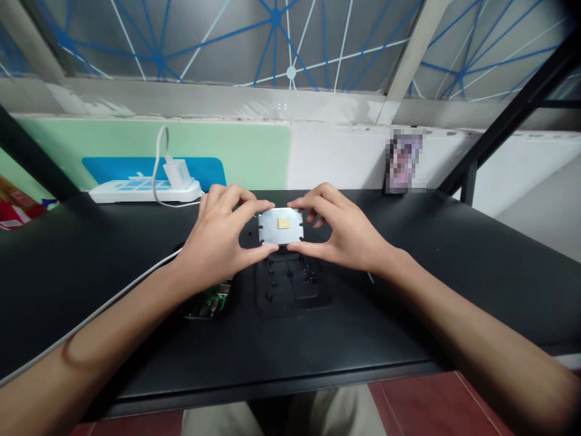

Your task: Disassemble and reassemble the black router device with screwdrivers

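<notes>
A small silvery plate (269, 227) with notched edges and a yellowish square pad on its face is held up over the black table. My left hand (222, 227) pinches its left side between thumb and forefinger. On the right side, my right hand (342, 227) grips it the same way, thumb below and forefinger above. Beneath the plate, a dark transparent tray (295, 306) with small dark parts lies on the table. A green circuit board (211, 301) sits left of the tray, partly hidden by my left hand and wrist.
A white power strip (145, 192) with a plugged-in charger (177, 174) stands at the back left. Its white cable runs behind my left arm. A pixelated upright object (403, 163) leans on the back wall at right. Red packaging (18, 206) is at far left.
</notes>
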Demonstrator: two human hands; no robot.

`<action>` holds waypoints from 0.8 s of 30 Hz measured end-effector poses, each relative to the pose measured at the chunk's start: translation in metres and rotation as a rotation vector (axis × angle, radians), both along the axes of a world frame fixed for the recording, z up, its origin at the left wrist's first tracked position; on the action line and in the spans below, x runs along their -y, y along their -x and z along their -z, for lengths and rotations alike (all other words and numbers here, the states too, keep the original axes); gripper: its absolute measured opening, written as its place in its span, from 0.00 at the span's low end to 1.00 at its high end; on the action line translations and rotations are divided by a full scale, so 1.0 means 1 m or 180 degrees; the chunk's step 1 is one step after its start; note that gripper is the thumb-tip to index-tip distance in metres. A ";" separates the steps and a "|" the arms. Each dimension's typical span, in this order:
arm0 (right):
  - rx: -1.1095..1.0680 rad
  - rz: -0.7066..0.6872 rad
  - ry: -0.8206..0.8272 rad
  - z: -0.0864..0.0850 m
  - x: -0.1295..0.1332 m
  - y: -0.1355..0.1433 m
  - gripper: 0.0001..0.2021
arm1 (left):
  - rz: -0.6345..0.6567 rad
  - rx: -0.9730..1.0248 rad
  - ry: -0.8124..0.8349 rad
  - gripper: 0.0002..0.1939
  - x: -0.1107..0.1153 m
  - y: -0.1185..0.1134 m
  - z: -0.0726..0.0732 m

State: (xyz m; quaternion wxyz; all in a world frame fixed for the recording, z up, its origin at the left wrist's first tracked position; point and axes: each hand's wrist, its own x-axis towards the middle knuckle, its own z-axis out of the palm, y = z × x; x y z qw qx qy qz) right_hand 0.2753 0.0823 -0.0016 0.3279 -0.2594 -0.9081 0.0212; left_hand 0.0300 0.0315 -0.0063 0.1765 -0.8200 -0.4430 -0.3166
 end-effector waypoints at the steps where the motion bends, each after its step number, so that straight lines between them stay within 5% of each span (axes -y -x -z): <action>1: -0.0028 -0.0015 -0.0030 0.000 0.001 0.000 0.26 | -0.0019 -0.0022 -0.0007 0.25 0.000 0.000 0.000; 8: -0.0186 -0.0101 -0.0346 -0.002 0.009 0.002 0.26 | -0.0110 -0.0152 -0.0042 0.24 0.001 -0.002 0.001; 24: -0.0266 -0.0301 -0.0144 0.004 0.017 0.012 0.28 | 0.0095 -0.0390 -0.0007 0.23 0.005 -0.006 0.000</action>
